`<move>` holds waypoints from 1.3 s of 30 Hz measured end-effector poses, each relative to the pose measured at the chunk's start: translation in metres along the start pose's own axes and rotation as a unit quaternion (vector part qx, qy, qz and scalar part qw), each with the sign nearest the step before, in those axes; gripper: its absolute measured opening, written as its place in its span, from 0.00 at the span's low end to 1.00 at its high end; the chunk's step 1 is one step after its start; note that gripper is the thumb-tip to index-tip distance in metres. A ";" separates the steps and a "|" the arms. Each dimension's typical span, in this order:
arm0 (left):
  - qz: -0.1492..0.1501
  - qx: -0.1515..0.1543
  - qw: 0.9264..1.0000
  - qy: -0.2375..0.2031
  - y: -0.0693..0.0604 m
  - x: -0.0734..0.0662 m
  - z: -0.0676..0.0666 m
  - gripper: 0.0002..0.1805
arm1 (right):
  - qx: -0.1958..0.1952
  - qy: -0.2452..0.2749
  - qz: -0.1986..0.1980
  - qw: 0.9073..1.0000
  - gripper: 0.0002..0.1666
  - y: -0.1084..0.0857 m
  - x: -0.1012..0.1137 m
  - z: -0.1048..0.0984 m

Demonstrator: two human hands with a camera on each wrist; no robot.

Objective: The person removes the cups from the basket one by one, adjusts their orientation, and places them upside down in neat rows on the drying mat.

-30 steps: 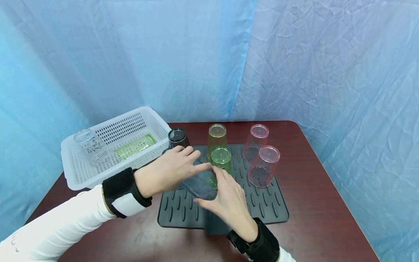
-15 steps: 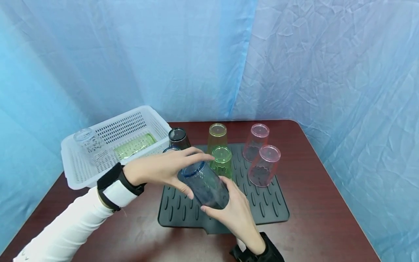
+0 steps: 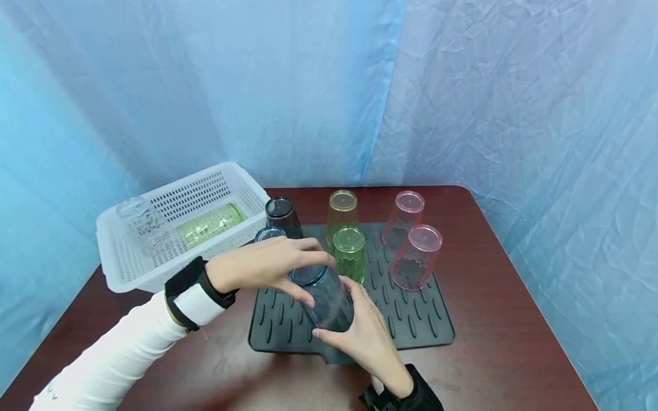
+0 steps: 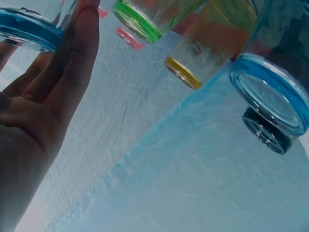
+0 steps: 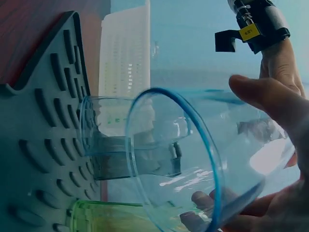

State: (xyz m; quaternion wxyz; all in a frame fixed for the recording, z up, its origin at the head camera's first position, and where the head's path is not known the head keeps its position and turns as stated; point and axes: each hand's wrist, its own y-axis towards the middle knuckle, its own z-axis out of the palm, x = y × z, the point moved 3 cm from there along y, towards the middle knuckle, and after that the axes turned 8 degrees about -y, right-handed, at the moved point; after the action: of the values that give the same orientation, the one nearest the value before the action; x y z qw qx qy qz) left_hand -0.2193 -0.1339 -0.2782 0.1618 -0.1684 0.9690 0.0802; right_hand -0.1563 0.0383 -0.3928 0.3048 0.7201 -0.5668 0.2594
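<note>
Both hands hold a clear blue drinking glass (image 3: 329, 311) above the dark ribbed drying mat (image 3: 421, 328). It is upside down and tilted; in the right wrist view its blue rim (image 5: 211, 159) faces the mat, apart from it. My left hand (image 3: 269, 265) spans the base end, thumb in front and fingers beyond. Lower down, my right hand (image 3: 365, 331) grips the side, with thumb and fingers around the wall. Just behind the left hand stands another blue glass (image 3: 269, 233), partly hidden. A green glass (image 3: 349, 257) stands inverted close behind the held one.
Other inverted glasses stand around the mat: a dark one (image 3: 283, 217), a yellow one (image 3: 341, 217) and two pink ones, the back one (image 3: 403, 222) and the front one (image 3: 416, 265). The white basket (image 3: 128, 279) at left contains a green glass (image 3: 212, 224) and a clear glass (image 3: 141, 220).
The held blue glass has swung from lying nearly sideways to a steeper, base-up tilt. My left hand has shifted around its base end; the right hand has stayed on its side.
</note>
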 end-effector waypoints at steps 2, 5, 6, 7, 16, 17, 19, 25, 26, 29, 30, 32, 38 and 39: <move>0.006 0.000 1.000 0.011 0.002 -0.002 0.000 0.33 | 0.007 0.002 -0.004 1.000 0.57 0.001 0.002 -0.002; 0.020 -0.001 0.999 0.036 0.006 -0.004 0.003 0.33 | 0.012 0.003 -0.004 1.000 0.59 0.002 0.007 -0.006; 0.024 -0.001 0.999 0.048 0.007 -0.005 0.004 0.33 | 0.012 0.001 -0.005 1.000 0.59 0.002 0.008 -0.006; 0.027 -0.001 0.998 0.062 0.009 -0.006 0.005 0.33 | 0.009 -0.001 -0.006 1.000 0.59 0.003 0.008 -0.006; 0.043 -0.009 0.985 0.167 0.016 -0.015 0.021 0.34 | -0.027 0.004 -0.017 0.999 0.46 0.006 0.002 0.000; 0.044 -0.009 0.984 0.171 0.017 -0.015 0.023 0.34 | -0.030 0.004 -0.017 0.999 0.45 0.006 0.001 0.000; 0.047 -0.013 0.984 0.170 0.018 -0.015 0.025 0.34 | -0.035 0.003 -0.012 0.999 0.44 0.005 -0.002 0.001; 0.035 -0.025 0.988 0.146 0.020 -0.010 0.032 0.42 | -0.054 -0.006 0.017 0.998 0.48 0.002 -0.013 -0.005; 0.028 -0.024 0.989 0.144 0.019 -0.009 0.033 0.44 | -0.059 -0.006 0.023 0.998 0.49 0.001 -0.016 -0.007; 0.008 -0.023 0.989 0.143 0.017 -0.006 0.035 0.47 | -0.077 -0.001 0.038 0.996 0.49 0.000 -0.027 -0.017; 0.002 -0.022 0.989 0.143 0.015 -0.005 0.036 0.47 | -0.087 0.000 0.044 0.995 0.48 0.000 -0.030 -0.021; -0.005 -0.024 0.989 0.145 0.012 -0.002 0.036 0.46 | -0.106 0.000 0.056 0.993 0.47 -0.002 -0.039 -0.030; -0.005 -0.050 0.987 0.152 0.001 0.008 0.036 0.42 | -0.135 -0.012 0.121 0.983 0.48 -0.009 -0.066 -0.061; -0.004 -0.053 0.987 0.154 -0.001 0.009 0.036 0.42 | -0.135 -0.011 0.133 0.982 0.48 -0.010 -0.071 -0.065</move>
State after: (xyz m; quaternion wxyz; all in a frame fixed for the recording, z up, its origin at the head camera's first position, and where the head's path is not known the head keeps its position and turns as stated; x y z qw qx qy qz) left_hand -0.2170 -0.1300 -0.3150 0.0017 -0.1906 0.9762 0.1038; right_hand -0.1640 0.1346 -0.4008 0.3562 0.5932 -0.6905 0.2108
